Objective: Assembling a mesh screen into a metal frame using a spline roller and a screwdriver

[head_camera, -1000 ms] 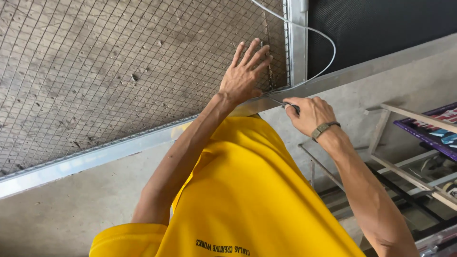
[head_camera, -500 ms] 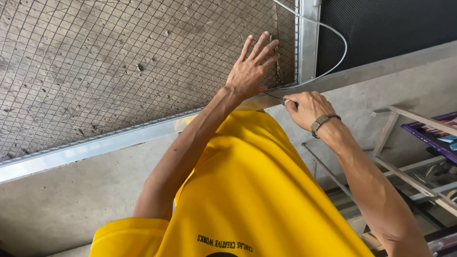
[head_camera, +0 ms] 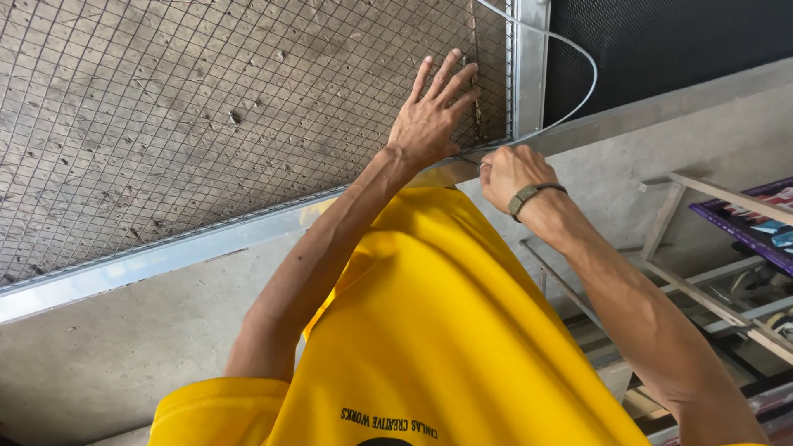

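Wire mesh (head_camera: 206,107) in alu frame (head_camera: 165,256)

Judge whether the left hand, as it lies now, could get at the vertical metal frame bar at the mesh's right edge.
Probably yes. The left hand lies flat on the wire mesh, fingertips just short of the frame bar, with nothing between.

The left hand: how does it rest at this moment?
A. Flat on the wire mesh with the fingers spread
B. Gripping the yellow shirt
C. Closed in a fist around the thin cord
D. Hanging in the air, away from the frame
A: the left hand lies open on the wire mesh, fingers spread, while the right hand pinches the thin cord by the metal frame.
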